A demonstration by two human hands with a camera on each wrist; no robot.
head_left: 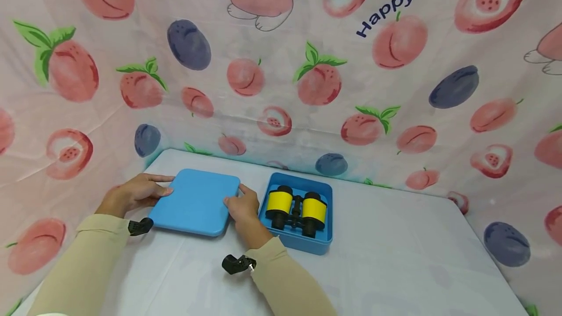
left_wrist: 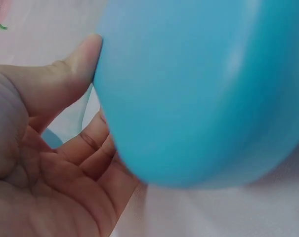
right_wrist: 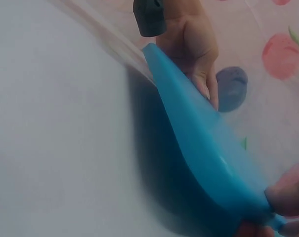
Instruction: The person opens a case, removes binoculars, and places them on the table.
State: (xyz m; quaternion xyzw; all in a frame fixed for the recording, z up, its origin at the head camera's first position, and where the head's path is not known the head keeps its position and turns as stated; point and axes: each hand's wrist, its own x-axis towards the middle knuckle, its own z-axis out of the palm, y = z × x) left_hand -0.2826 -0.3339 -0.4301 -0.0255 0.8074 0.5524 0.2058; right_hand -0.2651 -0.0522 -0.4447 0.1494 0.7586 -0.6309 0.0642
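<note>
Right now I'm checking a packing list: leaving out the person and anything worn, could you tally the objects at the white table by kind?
Flat blue lid with rounded corners: 1
Open blue rectangular box: 1
Yellow-and-black binoculars: 1
Total: 3

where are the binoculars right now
In the head view, right of centre, the binoculars lie inside the open blue box, just to the right of the right hand and the blue lid.
</note>
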